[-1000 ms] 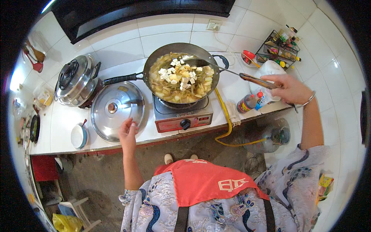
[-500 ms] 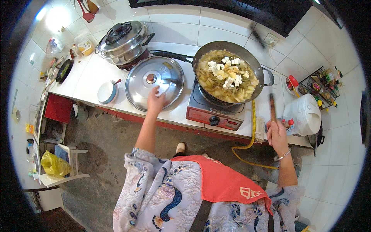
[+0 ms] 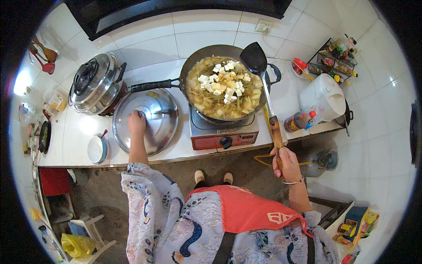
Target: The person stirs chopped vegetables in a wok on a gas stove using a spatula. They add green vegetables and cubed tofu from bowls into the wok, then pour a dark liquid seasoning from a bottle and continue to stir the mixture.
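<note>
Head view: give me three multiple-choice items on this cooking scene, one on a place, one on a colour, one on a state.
1. Where does the left hand rest?
A. on the knob of the round metal lid lying flat on the counter
B. on the wok's black handle
C. on the stove's dial

2. What colour is the body of the single-burner stove under the wok?
A. blue
B. red
C. green

3. How is the wok now?
A. covered by the lid
B. empty
C. uncovered, with white cubes on top of the food

Answers:
1 A, the fingers sit on the lid's centre, left of the stove.
2 B, its front panel is red.
3 C, the food shows openly, while the right hand holds the spatula by its wooden handle, blade at the wok's far rim.
</note>
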`<move>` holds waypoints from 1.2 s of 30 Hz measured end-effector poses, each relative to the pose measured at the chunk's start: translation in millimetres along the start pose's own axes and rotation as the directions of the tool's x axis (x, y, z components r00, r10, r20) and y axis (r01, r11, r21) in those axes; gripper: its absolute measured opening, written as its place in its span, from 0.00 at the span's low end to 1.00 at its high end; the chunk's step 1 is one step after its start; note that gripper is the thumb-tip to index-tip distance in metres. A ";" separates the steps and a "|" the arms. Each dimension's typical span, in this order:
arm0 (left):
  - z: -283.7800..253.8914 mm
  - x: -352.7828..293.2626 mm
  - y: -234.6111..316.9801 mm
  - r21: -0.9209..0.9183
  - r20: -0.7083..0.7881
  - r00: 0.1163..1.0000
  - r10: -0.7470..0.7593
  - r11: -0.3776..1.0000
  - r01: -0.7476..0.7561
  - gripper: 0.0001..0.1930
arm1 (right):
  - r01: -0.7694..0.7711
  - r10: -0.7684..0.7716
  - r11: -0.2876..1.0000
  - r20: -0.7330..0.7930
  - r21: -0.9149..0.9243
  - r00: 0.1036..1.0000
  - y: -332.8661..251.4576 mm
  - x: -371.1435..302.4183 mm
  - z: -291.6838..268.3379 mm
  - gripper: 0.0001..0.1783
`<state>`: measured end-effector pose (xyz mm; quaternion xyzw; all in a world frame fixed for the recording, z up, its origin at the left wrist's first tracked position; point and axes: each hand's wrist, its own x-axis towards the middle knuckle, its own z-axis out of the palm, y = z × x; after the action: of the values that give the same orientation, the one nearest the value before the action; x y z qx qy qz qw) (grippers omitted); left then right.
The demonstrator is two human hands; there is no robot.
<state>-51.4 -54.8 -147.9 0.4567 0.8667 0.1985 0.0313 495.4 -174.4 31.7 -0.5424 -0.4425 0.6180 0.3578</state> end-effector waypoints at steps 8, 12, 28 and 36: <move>-47.8 -44.4 35.0 -0.011 -0.003 0.998 0.063 0.998 -0.063 0.10 | 0.023 -0.022 0.998 0.013 -0.064 1.000 3.4 0.8 -13.9 0.19; -81.7 -96.3 32.0 -0.080 -0.023 0.998 0.058 0.995 -0.059 0.14 | 0.142 -0.141 0.988 0.015 -0.066 0.990 -6.5 4.3 -18.3 0.17; -207.4 -196.7 116.7 -0.294 -0.286 0.954 0.093 0.939 -0.180 0.14 | 0.252 -0.227 0.955 0.158 -0.157 0.961 1.7 49.7 -64.0 0.17; -162.6 -93.3 302.5 -0.126 -0.201 0.803 0.561 0.798 -0.589 0.14 | 0.055 -0.099 0.954 0.137 0.294 0.986 18.2 33.8 -109.8 0.19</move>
<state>200.1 -28.5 102.4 0.6772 0.6642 0.3115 -0.0557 599.1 -132.2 0.5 -0.4187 -0.3938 0.7006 0.4228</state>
